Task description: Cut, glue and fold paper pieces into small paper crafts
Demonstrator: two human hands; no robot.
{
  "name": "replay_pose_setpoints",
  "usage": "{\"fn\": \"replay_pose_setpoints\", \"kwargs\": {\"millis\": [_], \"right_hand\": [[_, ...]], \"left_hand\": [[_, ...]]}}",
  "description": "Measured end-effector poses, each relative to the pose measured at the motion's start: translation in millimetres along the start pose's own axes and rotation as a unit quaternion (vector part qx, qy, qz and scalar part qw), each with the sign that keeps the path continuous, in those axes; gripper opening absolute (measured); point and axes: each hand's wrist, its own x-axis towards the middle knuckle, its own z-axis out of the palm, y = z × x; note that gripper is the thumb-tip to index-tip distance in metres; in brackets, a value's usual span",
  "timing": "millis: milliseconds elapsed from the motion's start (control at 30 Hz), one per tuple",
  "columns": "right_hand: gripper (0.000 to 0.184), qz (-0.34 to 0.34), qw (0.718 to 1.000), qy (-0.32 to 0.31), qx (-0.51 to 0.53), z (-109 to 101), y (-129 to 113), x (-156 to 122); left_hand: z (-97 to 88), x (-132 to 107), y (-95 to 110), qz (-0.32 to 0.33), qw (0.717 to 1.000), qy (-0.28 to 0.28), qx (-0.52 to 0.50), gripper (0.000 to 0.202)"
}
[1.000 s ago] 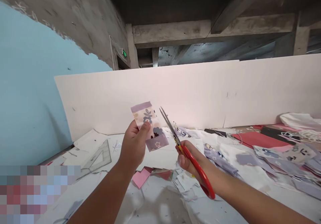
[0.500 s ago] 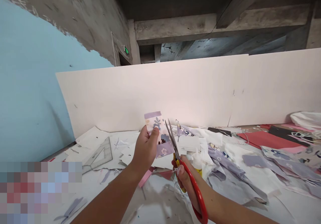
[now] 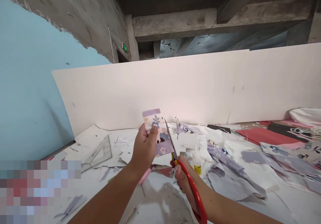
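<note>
My left hand [image 3: 144, 148] pinches a small strip of floral fabric [image 3: 157, 132], lilac and cream with blue flowers, and holds it upright above the table. My right hand [image 3: 184, 180] grips red-handled scissors [image 3: 184, 170]. Their blades point up and lie along the strip's right edge, nearly closed. Both hands hover over a table littered with cut pieces.
A clear plastic set square [image 3: 99, 153] lies at the left. A small glue bottle [image 3: 197, 160] stands just right of the scissors. Lilac fabric pieces [image 3: 250, 163], white paper scraps [image 3: 92, 138], pink [image 3: 145, 175] and red card [image 3: 260, 135] cover the table. A tall white board [image 3: 200, 87] stands behind.
The scissors have moved left from beside the strip to its right edge, and the blades have closed. The strip has dropped slightly lower.
</note>
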Motion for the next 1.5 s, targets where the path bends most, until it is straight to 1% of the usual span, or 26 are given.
{"fn": "replay_pose_setpoints", "kwargs": {"millis": [100,233,300,433,633,767,900,1000,1200,1400,1500], "right_hand": [[0.042,0.011,1.000,0.002,-0.001,1,1,0],[0.046,0.006,0.999,0.037,0.000,2,-1,-1],[0.046,0.002,0.999,0.037,0.000,2,-2,-1],[0.043,-0.002,1.000,0.015,-0.008,0,-1,0],[0.043,-0.002,0.999,0.036,-0.004,3,8,3],[0.042,-0.009,0.999,0.046,0.023,7,16,4],[0.044,0.004,0.997,0.045,0.056,10,16,4],[0.045,0.013,0.997,0.052,0.062,10,13,3],[0.047,0.016,0.997,0.061,0.037,10,11,5],[0.047,0.019,0.998,0.058,0.014,7,9,4],[0.047,0.008,0.998,0.065,-0.006,6,6,4]], "left_hand": [[1.4,-1,3,0.002,1.000,0.009,0.017,0.034],[3.8,-3,7,0.001,0.999,0.026,0.034,0.031],[4.2,-3,8,-0.003,0.999,0.032,0.034,0.030],[4.0,-3,8,0.002,0.999,0.027,0.027,0.029],[5.9,-5,10,-0.011,0.999,0.032,0.018,0.029],[4.4,-5,7,-0.003,0.999,0.019,0.026,0.030],[3.3,-5,3,0.005,0.999,0.013,0.032,0.030],[5.7,-7,5,0.006,1.000,0.017,0.023,0.027],[10.9,-12,13,-0.003,0.999,0.039,0.000,0.021],[11.4,-12,10,-0.003,0.999,0.038,-0.002,0.021],[11.6,-12,9,-0.003,0.999,0.036,-0.006,0.021]]}}
